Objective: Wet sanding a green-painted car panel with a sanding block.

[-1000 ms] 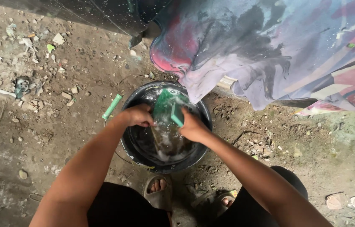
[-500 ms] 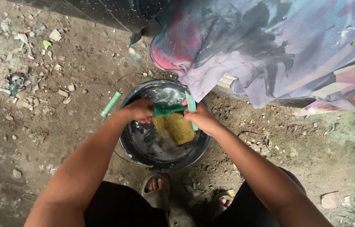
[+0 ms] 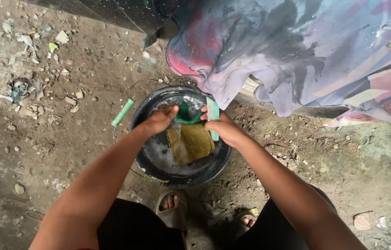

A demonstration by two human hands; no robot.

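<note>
- I see my left hand (image 3: 160,120) over the near-left part of a black bucket (image 3: 147,157), fingers clenched on one end of a green-and-yellow cloth (image 3: 190,141).
- My right hand (image 3: 223,129) sits over the bucket's right rim, fingers closed on the other end of the same cloth, where a pale green edge stands upright just above my knuckles.
- The cloth is stretched between both hands: its dark green upper part is bunched between my thumbs, and its wet yellowish part hangs down inside the bucket, above the bottom.
- I cannot tell whether the hanging part touches the bucket floor; the inside looks wet and shiny, with a few pale specks.
- The bucket stands on bare dirt ground (image 3: 56,153), directly in front of my sandalled feet (image 3: 172,208).
- A green handle (image 3: 123,112) lies tilted just outside the bucket's left rim, joined to a thin wire bail.
- A large painted sheet (image 3: 306,51) in pink, grey and black drapes over something above and to the right of the bucket, its lower edge hanging just beyond the far rim.
- Small stones and scraps of litter (image 3: 17,90) are scattered over the ground to the left, well apart from the bucket.
</note>
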